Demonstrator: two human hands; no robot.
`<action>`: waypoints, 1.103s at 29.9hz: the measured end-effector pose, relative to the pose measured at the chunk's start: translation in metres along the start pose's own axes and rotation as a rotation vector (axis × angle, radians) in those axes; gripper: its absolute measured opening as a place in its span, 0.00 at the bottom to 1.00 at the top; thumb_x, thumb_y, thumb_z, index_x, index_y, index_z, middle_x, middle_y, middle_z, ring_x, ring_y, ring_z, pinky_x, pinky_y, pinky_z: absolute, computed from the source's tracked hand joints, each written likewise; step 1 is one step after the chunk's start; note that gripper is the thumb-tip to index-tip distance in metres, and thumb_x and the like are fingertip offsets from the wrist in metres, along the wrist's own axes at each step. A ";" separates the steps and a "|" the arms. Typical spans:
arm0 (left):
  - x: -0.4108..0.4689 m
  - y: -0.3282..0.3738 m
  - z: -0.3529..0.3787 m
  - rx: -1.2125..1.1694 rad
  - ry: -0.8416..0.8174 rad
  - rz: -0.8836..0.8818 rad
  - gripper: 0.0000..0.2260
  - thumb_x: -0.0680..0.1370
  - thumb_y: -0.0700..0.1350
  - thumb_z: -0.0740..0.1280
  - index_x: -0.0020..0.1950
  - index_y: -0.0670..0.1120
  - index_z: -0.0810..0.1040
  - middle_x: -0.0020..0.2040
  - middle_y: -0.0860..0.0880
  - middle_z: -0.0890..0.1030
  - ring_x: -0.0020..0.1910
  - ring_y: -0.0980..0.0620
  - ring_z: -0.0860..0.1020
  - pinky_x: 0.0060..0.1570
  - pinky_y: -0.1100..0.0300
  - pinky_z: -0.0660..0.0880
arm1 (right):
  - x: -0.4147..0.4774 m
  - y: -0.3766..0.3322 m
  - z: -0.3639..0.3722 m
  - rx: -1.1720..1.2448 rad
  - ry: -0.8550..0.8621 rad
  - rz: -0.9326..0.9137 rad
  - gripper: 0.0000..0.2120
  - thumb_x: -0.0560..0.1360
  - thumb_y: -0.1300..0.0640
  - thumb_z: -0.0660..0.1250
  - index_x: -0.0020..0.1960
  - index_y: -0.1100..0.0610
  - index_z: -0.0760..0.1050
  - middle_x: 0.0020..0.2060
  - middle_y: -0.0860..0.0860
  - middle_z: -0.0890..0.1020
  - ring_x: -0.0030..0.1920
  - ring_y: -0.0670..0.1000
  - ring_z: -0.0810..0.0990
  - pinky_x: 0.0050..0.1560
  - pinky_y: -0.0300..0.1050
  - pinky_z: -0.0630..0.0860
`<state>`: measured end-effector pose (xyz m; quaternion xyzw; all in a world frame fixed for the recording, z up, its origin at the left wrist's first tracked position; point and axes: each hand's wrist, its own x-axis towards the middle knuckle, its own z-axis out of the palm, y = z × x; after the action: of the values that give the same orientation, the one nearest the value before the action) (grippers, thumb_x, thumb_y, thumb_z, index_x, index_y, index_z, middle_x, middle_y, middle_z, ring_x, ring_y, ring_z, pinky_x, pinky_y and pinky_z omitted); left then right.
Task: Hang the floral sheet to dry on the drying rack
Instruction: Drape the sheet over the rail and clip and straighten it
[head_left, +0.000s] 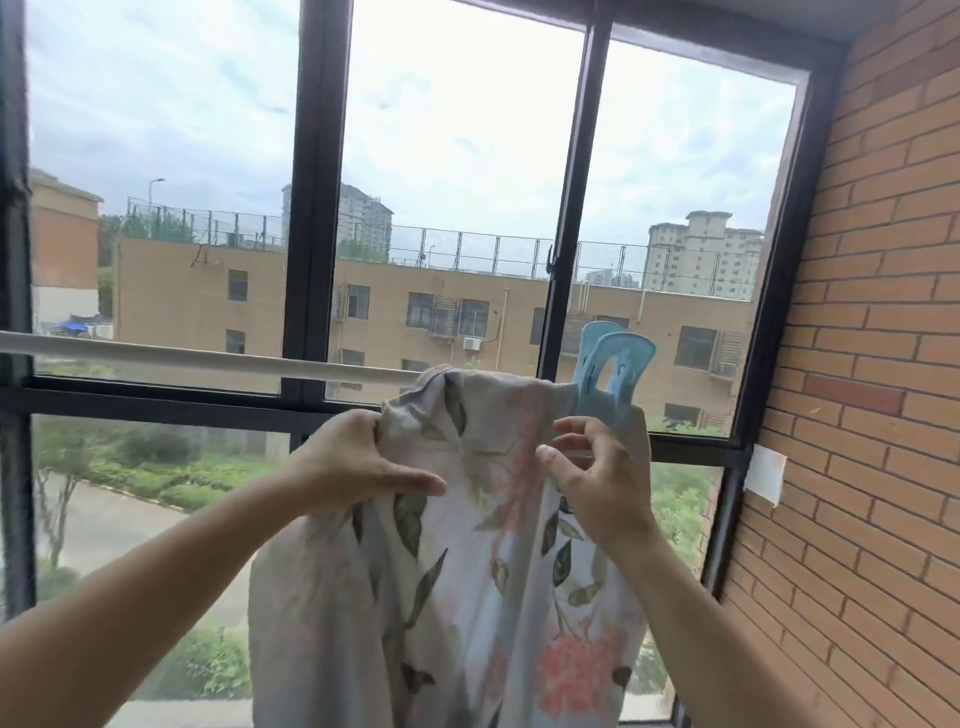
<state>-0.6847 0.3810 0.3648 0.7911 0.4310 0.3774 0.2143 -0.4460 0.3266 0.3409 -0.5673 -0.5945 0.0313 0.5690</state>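
Observation:
The floral sheet (467, 561), pale with pink flowers and dark leaves, is draped over the right end of a white drying rail (208, 358) and hangs bunched below it. A large light-blue clip (610, 366) clamps the sheet's right edge onto the rail. My left hand (358, 462) grips a fold of the sheet on its left side just under the rail. My right hand (597, 467) is at the sheet's upper right, below the clip, fingers curled and pinching the fabric.
A black-framed window (311, 208) stands right behind the rail. A brick wall (872, 364) closes the right side, with a white plate (763, 475) stuck on it. The rail runs bare to the left of the sheet.

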 end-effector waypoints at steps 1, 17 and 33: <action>-0.008 -0.002 -0.001 0.018 -0.111 -0.081 0.18 0.55 0.53 0.82 0.36 0.47 0.80 0.31 0.53 0.83 0.31 0.59 0.81 0.31 0.67 0.75 | -0.003 0.000 0.002 0.001 -0.044 0.010 0.11 0.75 0.53 0.69 0.56 0.49 0.72 0.46 0.42 0.78 0.47 0.41 0.78 0.44 0.34 0.76; -0.051 -0.030 -0.036 -0.115 0.150 0.010 0.05 0.73 0.45 0.69 0.43 0.43 0.81 0.38 0.44 0.82 0.39 0.46 0.80 0.46 0.48 0.78 | -0.042 -0.016 0.053 -0.491 -0.505 -0.351 0.53 0.68 0.45 0.75 0.74 0.34 0.36 0.77 0.45 0.41 0.77 0.52 0.43 0.74 0.55 0.53; -0.012 -0.064 -0.132 0.157 -0.364 -0.023 0.19 0.60 0.51 0.81 0.43 0.43 0.82 0.36 0.48 0.82 0.34 0.52 0.81 0.35 0.58 0.80 | 0.038 -0.080 0.097 -0.345 0.305 -0.425 0.06 0.73 0.67 0.65 0.45 0.60 0.78 0.38 0.52 0.81 0.36 0.50 0.77 0.35 0.36 0.68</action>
<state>-0.8254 0.4067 0.3993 0.8556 0.4222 0.1912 0.2305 -0.5550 0.3843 0.3856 -0.5167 -0.6041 -0.2749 0.5409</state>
